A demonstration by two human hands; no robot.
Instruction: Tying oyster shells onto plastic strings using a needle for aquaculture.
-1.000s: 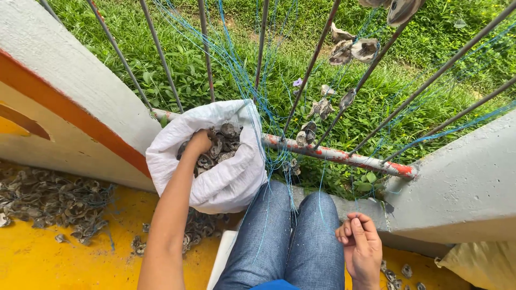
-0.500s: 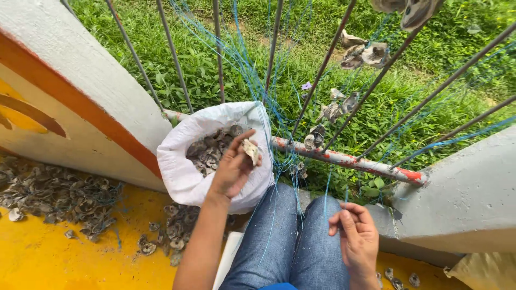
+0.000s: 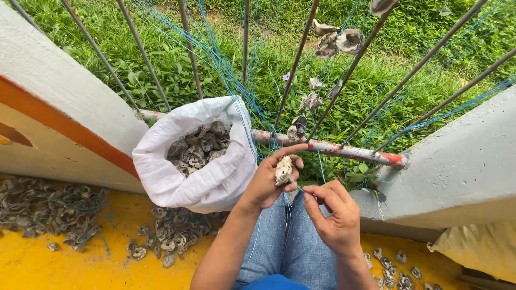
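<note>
I see my left hand (image 3: 269, 180) pinching a shell (image 3: 283, 169) upright, long axis vertical, while my right hand (image 3: 333, 215) just beside it pinches the blue string (image 3: 294, 185) toward it.

Sack (image 3: 204, 177) left of the hands, leaning against the rail (image 3: 328, 146), shells (image 3: 198, 144) inside it. Left hand (image 3: 271, 180) just right of the sack, a shell (image 3: 283, 169) in its fingers — right hand (image 3: 333, 215) beside it, above the knees (image 3: 285, 244). More shells heaped on the floor (image 3: 32, 268) below and left. Behind the rail — bars (image 3: 293, 70), strung lines (image 3: 226, 64), grass (image 3: 161, 59).
</note>
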